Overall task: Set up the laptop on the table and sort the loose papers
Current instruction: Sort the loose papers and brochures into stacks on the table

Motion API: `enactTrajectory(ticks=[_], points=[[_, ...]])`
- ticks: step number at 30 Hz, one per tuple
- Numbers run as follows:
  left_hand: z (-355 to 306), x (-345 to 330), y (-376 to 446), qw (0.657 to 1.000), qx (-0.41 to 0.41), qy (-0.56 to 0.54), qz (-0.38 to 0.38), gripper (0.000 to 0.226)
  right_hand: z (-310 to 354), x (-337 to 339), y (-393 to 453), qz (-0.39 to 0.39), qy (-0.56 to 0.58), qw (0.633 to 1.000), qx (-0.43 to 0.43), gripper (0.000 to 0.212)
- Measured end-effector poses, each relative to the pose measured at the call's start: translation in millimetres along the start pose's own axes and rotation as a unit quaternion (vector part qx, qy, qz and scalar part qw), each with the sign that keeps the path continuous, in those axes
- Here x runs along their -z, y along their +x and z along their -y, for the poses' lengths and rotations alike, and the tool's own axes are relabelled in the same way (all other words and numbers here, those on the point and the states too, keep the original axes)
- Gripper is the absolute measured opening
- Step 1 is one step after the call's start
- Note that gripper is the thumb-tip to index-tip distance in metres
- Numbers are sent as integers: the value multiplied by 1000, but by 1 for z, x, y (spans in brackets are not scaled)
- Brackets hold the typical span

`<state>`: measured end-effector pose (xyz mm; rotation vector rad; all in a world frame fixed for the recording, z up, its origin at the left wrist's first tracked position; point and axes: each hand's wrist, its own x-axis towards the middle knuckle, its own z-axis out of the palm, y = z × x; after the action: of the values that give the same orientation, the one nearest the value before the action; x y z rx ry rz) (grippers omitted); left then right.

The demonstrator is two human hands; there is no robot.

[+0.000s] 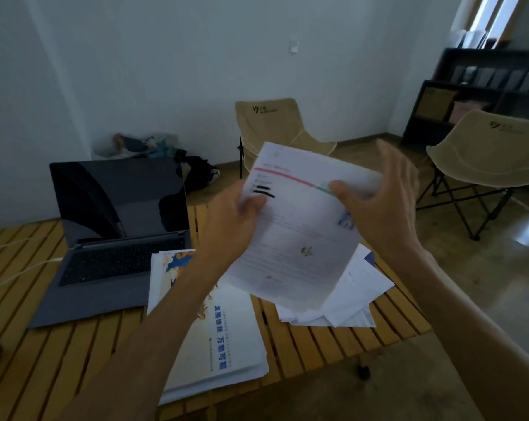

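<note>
An open grey laptop (117,238) with a dark screen stands on the left of the slatted wooden table (318,338). I hold a white printed sheet (299,226) with a pink line up above the table. My left hand (236,220) pinches its left edge. My right hand (381,202) has its thumb on the sheet's upper right part, fingers spread and blurred. Below lies a neat stack of papers (226,344) with blue printed characters on top. A loose heap of white papers (348,296) sits to its right.
White cables (17,268) run to the laptop's left side. Two beige folding chairs (275,129) (494,153) stand on the floor behind the table. A dark shelf unit (482,86) is at the far right, and bags (147,147) lie by the wall.
</note>
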<state>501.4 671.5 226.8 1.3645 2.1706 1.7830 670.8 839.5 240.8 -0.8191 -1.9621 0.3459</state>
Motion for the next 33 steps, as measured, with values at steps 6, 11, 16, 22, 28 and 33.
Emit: enactTrajectory(ticks=[6, 11, 16, 22, 28, 33], points=[[18, 42, -12, 995, 0, -85, -49, 21, 0, -26, -28, 317, 439, 830, -137, 35], [36, 53, -28, 988, 35, -116, -91, 22, 27, -66, -52, 294, 470, 820, -139, 26], [71, 70, -49, 984, 95, -133, -75, 28, 27, -94, -75, 277, 464, 824, -173, 25], [92, 63, -69, 979, 146, -137, -42, 40, 27, -114, -101, 308, 432, 822, -206, 31], [106, 61, -77, 972, 200, -125, -19, 34, 21, -125, -112, 343, 391, 823, -229, 30], [110, 77, -59, 974, 217, -48, -44, 25, 40, -139, -82, 302, 331, 857, -254, 16]])
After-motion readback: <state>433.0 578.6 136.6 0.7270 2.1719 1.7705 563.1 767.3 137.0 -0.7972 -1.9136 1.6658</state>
